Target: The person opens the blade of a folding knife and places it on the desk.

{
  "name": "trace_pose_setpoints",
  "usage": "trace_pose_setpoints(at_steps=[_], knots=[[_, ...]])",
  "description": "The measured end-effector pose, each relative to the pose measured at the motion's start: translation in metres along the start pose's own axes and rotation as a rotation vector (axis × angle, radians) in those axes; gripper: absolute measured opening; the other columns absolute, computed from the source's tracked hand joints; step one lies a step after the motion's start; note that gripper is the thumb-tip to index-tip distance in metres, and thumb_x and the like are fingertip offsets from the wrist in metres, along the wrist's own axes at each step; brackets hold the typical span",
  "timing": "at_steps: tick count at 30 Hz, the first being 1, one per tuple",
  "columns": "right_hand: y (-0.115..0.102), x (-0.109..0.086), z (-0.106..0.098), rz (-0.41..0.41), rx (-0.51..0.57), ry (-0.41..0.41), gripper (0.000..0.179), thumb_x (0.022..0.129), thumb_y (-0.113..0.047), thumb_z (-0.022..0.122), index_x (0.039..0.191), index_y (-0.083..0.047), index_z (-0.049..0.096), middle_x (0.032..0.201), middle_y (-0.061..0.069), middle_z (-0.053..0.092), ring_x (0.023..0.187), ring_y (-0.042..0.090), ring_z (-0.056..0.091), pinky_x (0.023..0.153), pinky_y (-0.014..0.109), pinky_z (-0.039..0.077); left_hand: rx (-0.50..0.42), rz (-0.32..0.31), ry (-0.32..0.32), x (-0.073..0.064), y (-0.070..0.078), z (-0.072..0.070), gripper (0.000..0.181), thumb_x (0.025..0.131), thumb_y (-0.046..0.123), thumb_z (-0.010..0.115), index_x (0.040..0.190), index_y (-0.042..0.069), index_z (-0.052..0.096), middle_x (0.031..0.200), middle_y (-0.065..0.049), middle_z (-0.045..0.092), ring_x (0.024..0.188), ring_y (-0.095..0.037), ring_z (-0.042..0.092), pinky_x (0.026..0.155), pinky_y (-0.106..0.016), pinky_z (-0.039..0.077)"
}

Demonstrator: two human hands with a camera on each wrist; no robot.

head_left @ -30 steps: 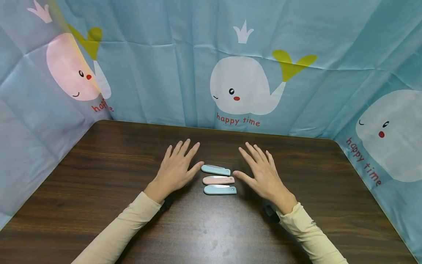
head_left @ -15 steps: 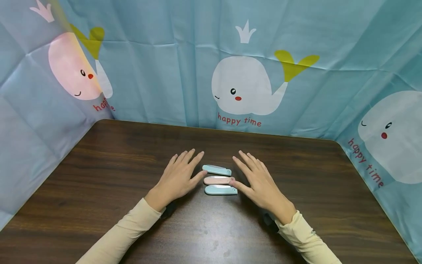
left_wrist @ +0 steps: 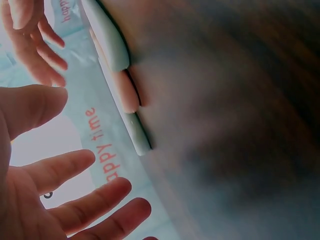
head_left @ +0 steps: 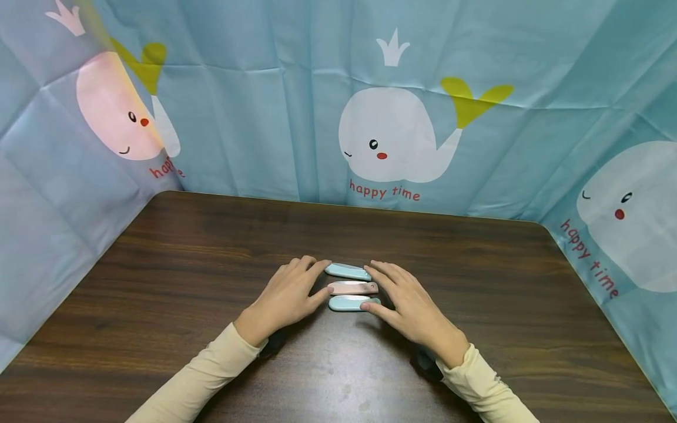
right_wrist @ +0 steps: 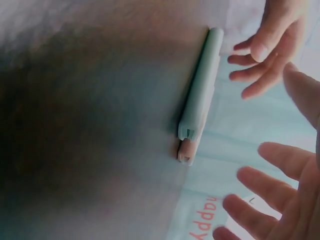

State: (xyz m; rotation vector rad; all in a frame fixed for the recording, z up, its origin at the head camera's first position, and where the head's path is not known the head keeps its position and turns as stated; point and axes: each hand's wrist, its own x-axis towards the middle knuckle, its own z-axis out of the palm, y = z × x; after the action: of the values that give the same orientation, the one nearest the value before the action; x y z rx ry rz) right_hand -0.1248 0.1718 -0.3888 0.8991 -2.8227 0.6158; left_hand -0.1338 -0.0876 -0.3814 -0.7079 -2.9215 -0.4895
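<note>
Three folded folding knives lie in a short column mid-table: a light blue far knife (head_left: 346,271), a pink middle knife (head_left: 351,288) and a light blue near knife (head_left: 346,304). Just left of them is my left hand (head_left: 288,296), fingers spread and nothing held. My right hand (head_left: 412,305) is at their right ends; in the head view its thumb overlaps the near knife. The right wrist view shows that hand's fingers (right_wrist: 265,185) apart from the near knife (right_wrist: 202,85). In the left wrist view the left fingers (left_wrist: 95,205) stand apart from the knives too.
The dark wood table (head_left: 185,282) has a far edge that meets a light blue curtain (head_left: 238,129) printed with whales. Dark wrist cameras sit under both sleeves.
Both hands have drawn back toward the person and slightly inward, lowering around the knives, with fingers a little more bent. The knives have stayed in place.
</note>
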Motion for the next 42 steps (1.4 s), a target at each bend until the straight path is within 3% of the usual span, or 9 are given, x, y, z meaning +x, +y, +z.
trace_pose_setpoints(at_steps=[8, 16, 22, 31, 42], knots=[[0.001, 0.002, 0.000, 0.003, 0.029, 0.002, 0.046, 0.089, -0.040, 0.073, 0.126, -0.013, 0.066, 0.125, 0.002, 0.066, 0.117, 0.022, 0.061, 0.099, 0.044, 0.049, -0.036, 0.019, -0.027, 0.002, 0.003, 0.001, 0.042, 0.094, 0.036, 0.068, 0.127, 0.010, 0.063, 0.110, -0.009, 0.065, 0.093, -0.026, 0.061, 0.074, -0.040, 0.049], [0.005, 0.002, 0.001, 0.004, 0.143, -0.061, 0.032, 0.090, -0.027, 0.075, 0.116, -0.010, 0.070, 0.110, 0.000, 0.070, 0.099, 0.016, 0.064, 0.087, 0.037, 0.053, -0.093, 0.059, -0.051, 0.002, 0.004, 0.006, 0.023, 0.090, 0.028, 0.074, 0.106, 0.012, 0.069, 0.090, 0.000, 0.064, 0.073, -0.012, 0.051, 0.063, -0.027, 0.040], [0.009, 0.003, 0.004, -0.016, 0.158, -0.104, 0.021, 0.089, -0.017, 0.074, 0.109, -0.009, 0.072, 0.101, 0.000, 0.070, 0.088, 0.013, 0.063, 0.079, 0.030, 0.052, -0.165, 0.054, -0.072, 0.003, 0.005, 0.007, 0.016, 0.088, 0.027, 0.075, 0.095, 0.013, 0.069, 0.074, 0.008, 0.056, 0.062, -0.006, 0.045, 0.056, -0.022, 0.037], [0.010, 0.003, 0.005, -0.038, 0.238, -0.138, 0.027, 0.083, -0.011, 0.079, 0.109, -0.007, 0.073, 0.088, -0.003, 0.065, 0.079, 0.008, 0.058, 0.070, 0.023, 0.050, -0.169, 0.007, -0.179, 0.003, 0.007, 0.008, 0.020, 0.088, 0.032, 0.076, 0.096, 0.015, 0.071, 0.066, 0.011, 0.054, 0.056, -0.004, 0.046, 0.051, -0.023, 0.036], [0.007, 0.003, 0.005, -0.023, 0.274, -0.182, 0.024, 0.085, -0.009, 0.078, 0.108, -0.006, 0.073, 0.084, -0.004, 0.063, 0.073, 0.001, 0.054, 0.065, 0.020, 0.048, -0.228, 0.013, -0.202, 0.002, 0.007, 0.008, 0.014, 0.089, 0.028, 0.075, 0.086, 0.017, 0.067, 0.065, 0.011, 0.053, 0.056, -0.003, 0.046, 0.051, -0.022, 0.035]])
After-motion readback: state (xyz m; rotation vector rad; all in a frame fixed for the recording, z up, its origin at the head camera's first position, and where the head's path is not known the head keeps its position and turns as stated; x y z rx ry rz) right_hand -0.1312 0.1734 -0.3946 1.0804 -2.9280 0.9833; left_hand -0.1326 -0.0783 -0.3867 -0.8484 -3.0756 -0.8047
